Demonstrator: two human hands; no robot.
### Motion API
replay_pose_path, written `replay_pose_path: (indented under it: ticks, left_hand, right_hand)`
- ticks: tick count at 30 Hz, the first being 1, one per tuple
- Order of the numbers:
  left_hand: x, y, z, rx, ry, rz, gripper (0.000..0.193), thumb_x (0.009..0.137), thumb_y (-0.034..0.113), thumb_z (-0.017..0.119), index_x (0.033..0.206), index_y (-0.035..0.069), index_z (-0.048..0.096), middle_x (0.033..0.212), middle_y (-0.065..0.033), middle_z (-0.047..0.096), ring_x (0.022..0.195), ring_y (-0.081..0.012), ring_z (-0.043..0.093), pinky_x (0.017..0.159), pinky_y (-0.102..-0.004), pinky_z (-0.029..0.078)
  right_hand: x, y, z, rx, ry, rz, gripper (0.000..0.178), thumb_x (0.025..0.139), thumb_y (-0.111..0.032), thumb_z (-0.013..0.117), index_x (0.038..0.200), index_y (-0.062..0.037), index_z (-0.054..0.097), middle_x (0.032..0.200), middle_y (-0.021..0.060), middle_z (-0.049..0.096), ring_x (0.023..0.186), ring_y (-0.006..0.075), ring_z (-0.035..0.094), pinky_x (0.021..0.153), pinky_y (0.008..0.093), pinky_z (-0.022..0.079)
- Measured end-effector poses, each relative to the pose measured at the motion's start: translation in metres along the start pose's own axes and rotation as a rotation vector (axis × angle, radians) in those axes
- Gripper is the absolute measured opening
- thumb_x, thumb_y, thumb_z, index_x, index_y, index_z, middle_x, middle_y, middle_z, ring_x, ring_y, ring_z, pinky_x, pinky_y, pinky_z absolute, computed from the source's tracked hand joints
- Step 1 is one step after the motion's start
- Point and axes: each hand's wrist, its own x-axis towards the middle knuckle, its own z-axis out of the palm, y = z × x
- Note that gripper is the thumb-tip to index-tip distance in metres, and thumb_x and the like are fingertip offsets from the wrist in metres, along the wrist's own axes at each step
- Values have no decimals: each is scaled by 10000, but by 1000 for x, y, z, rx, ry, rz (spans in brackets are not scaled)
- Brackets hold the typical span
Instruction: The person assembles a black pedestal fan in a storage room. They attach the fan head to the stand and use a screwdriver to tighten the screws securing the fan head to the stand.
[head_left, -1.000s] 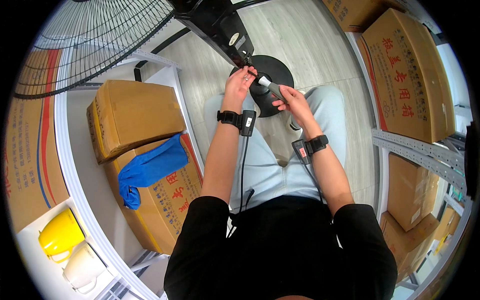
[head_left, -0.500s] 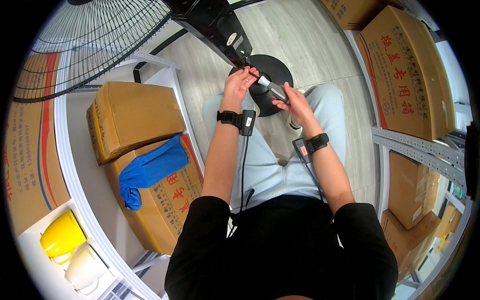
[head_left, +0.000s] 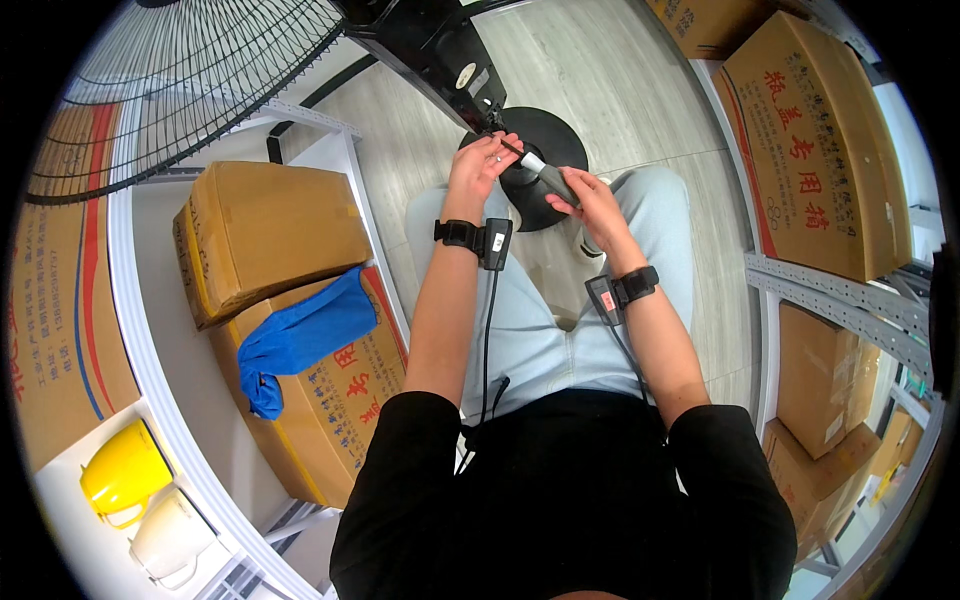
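Observation:
My right hand (head_left: pixel 592 207) is closed round the grey handle of a screwdriver (head_left: pixel 552 179), with the thumb and fingers along the handle. The dark shaft slants up and left to the lower end of a black fan column (head_left: pixel 430 55). At that end, my left hand (head_left: pixel 480 165) has its palm turned up and its fingers curled beside the shaft; what they pinch, if anything, is too small to make out. Below both hands is the round black fan base (head_left: pixel 556 140) on the floor. The screwdriver's tip is hidden at the column's end.
The wire fan guard (head_left: pixel 200 90) fills the upper left. Cardboard boxes (head_left: pixel 280 225) sit on the left shelf, with a blue cloth (head_left: pixel 310 335) draped over one. A yellow mug (head_left: pixel 125 470) and a white mug (head_left: pixel 170 535) stand lower left. More boxes (head_left: pixel 810 150) line the right rack.
The screwdriver handle has turned slightly in my right hand, whose fingers have shifted a little. My left hand stays nearly where it was at the column's end.

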Motion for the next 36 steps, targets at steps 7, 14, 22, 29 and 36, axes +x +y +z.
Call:
replay_pose_path:
  ticks: [7, 14, 22, 29, 36]
  left_hand:
    - [3, 0, -5, 125, 28, -7, 214, 901, 73, 623, 1014, -99, 562, 1024, -216, 647, 981, -330, 654, 905, -439, 542]
    - [1, 0, -6, 81, -27, -29, 219, 910, 30, 585, 1047, -134, 539, 1058, -243, 633, 987, -346, 648, 900, -456, 545]
    - [4, 0, -4, 3, -65, -130, 188, 899, 17, 559, 1028, -119, 549, 1069, -251, 627, 1008, -358, 637, 918, -459, 538]
    - [4, 0, -4, -27, 9, -64, 155, 888, 7, 560, 1018, -79, 546, 1055, -240, 632, 989, -349, 641, 929, -457, 530]
    - [5, 1, -9, -22, 30, 12, 154, 896, -8, 556, 1034, -74, 543, 1038, -221, 638, 989, -337, 642, 925, -444, 532]
  right_hand:
    - [-1, 4, 2, -143, -30, -123, 345, 961, -216, 577, 1260, -46, 545, 1049, 46, 633, 886, 126, 652, 814, 256, 534]
    - [0, 4, -1, -183, 2, -41, 365, 931, -251, 625, 1237, -58, 581, 1000, -2, 646, 840, 78, 642, 686, 206, 467]
    - [-1, 0, -12, -210, 30, -55, 343, 903, -277, 655, 1173, -66, 630, 969, -7, 678, 780, 68, 640, 614, 199, 421]
    - [-4, -3, -6, -222, 33, -43, 331, 935, -262, 613, 1199, -62, 624, 951, -22, 668, 792, 54, 640, 627, 185, 421]
    - [3, 1, 3, -173, -1, -41, 344, 956, -296, 581, 1196, -52, 621, 943, -6, 672, 777, 59, 630, 640, 195, 445]
